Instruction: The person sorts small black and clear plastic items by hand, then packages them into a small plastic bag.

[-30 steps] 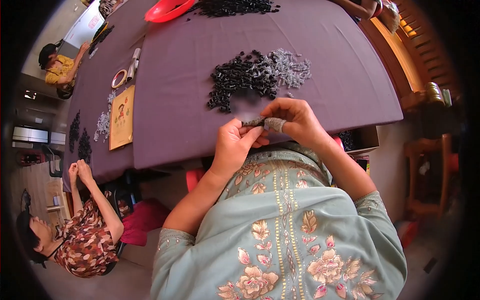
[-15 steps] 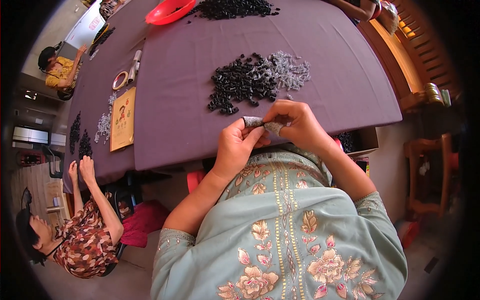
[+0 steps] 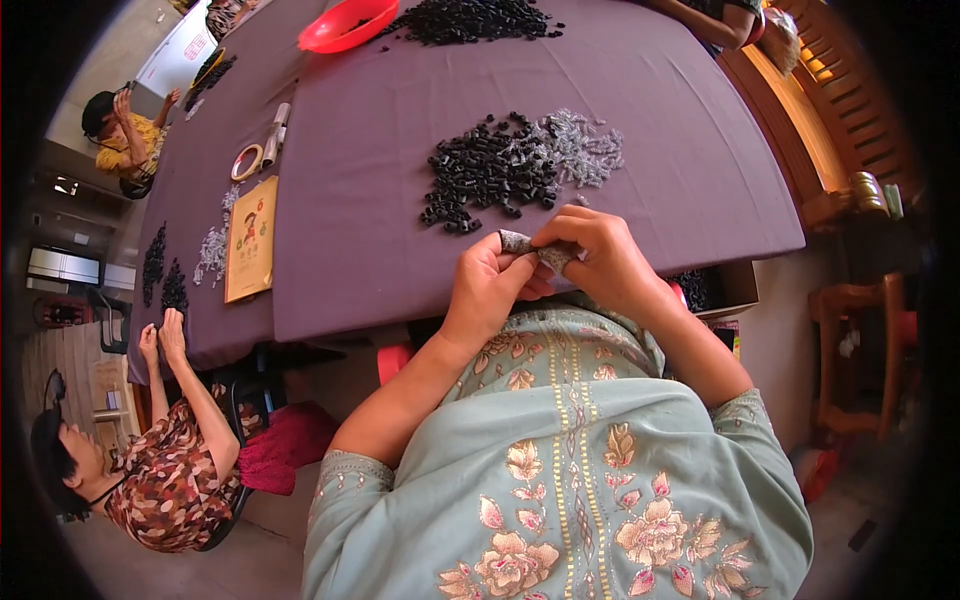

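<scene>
My left hand [image 3: 485, 290] and my right hand [image 3: 608, 258] meet fingertip to fingertip just off the table's front edge, above my lap. Both are closed in a pinch. A speck of something dark shows between the fingertips, too small and covered to name. Grey wraps cover one finger on each hand. Just beyond them on the table lies a pile of small black cylindrical parts [image 3: 485, 170]. Touching its right side is a heap of small clear plastic pieces [image 3: 582, 150].
A purple cloth covers the table [image 3: 360, 200]. On it are a red bowl [image 3: 345, 35], a far black pile [image 3: 470, 20], a yellow booklet [image 3: 250, 240] and a tape roll [image 3: 246, 162]. At left, a co-worker's hands [image 3: 168, 335] are near smaller piles. An open box [image 3: 735, 290] stands below, right.
My hands stay pinched together, with slight shifts of the fingers. The whole view has moved a little. At the far left, a person in yellow has raised a hand toward the head.
</scene>
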The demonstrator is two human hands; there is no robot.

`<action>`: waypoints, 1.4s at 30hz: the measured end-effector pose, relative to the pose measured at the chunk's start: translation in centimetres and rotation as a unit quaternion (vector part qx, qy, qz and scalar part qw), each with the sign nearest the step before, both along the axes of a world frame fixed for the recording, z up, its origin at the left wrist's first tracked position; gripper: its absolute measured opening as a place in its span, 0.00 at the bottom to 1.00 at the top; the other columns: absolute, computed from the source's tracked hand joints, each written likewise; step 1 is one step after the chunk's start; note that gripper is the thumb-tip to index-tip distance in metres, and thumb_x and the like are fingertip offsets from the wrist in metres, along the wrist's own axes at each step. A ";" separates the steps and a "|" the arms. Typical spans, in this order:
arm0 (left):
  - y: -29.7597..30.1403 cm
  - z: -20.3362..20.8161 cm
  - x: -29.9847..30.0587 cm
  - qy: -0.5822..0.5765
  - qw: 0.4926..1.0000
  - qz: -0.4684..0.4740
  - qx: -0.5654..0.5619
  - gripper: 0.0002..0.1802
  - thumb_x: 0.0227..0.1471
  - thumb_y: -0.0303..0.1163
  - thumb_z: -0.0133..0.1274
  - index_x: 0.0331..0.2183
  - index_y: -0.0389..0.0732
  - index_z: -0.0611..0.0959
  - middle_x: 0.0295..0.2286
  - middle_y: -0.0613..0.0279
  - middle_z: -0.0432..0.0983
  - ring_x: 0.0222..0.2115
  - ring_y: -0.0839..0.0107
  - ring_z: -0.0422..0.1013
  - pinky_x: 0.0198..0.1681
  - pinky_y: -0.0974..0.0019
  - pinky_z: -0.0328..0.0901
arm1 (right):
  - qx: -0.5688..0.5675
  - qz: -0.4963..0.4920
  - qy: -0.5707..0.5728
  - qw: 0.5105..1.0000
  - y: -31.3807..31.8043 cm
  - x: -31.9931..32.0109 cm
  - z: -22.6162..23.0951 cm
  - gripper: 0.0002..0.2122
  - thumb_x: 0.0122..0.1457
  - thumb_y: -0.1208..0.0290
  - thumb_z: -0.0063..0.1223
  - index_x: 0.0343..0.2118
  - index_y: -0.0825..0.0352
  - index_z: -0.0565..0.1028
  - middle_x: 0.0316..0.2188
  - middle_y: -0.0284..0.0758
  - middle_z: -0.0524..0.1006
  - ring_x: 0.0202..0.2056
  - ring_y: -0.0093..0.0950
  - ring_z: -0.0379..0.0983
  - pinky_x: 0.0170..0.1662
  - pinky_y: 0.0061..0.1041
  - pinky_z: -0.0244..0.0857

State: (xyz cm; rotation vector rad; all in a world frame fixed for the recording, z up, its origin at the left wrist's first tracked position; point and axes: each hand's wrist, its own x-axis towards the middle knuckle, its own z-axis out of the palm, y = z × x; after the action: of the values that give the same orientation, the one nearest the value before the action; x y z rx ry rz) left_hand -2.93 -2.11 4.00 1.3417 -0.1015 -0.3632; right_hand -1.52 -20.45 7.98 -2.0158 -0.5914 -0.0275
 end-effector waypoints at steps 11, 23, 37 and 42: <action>0.1 -0.1 0.5 0.026 0.999 -0.002 -0.034 0.08 0.58 0.29 0.51 0.37 0.35 0.77 0.28 0.57 0.80 0.27 0.69 0.78 0.30 0.71 0.74 | -0.008 0.004 -0.035 0.999 0.1 0.1 0.0 0.15 0.41 0.87 0.53 0.35 0.71 0.78 0.29 0.42 0.74 0.32 0.42 0.74 0.35 0.32 0.69; -0.5 0.9 0.7 0.105 0.982 0.064 -0.142 0.07 0.56 0.25 0.52 0.37 0.39 0.81 0.31 0.64 0.80 0.31 0.75 0.77 0.33 0.71 0.74 | -0.182 -0.006 -0.190 0.965 1.2 0.7 -0.9 0.31 0.38 0.75 0.64 0.51 0.69 0.72 0.45 0.38 0.73 0.44 0.38 0.70 0.49 0.34 0.67; 0.6 -0.3 1.8 0.143 0.988 -0.013 -0.065 0.07 0.58 0.28 0.51 0.39 0.39 0.80 0.34 0.63 0.78 0.34 0.73 0.76 0.36 0.67 0.74 | -0.138 0.014 -0.190 0.972 0.6 1.0 -2.5 0.27 0.36 0.77 0.60 0.47 0.70 0.74 0.41 0.40 0.76 0.43 0.39 0.71 0.48 0.36 0.68; 0.5 -0.5 1.8 0.125 0.990 -0.007 -0.059 0.07 0.58 0.28 0.49 0.36 0.40 0.80 0.33 0.64 0.78 0.34 0.73 0.76 0.36 0.66 0.74 | -0.119 0.023 -0.191 0.974 0.8 1.0 -2.0 0.27 0.37 0.80 0.57 0.47 0.70 0.74 0.41 0.43 0.76 0.41 0.42 0.72 0.46 0.38 0.68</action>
State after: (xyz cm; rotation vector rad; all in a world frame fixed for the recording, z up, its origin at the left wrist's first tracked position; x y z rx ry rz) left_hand -1.09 -1.61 3.51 1.1703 0.0770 -0.5262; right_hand -0.53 -19.68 5.98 -2.2457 -0.9193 -0.3374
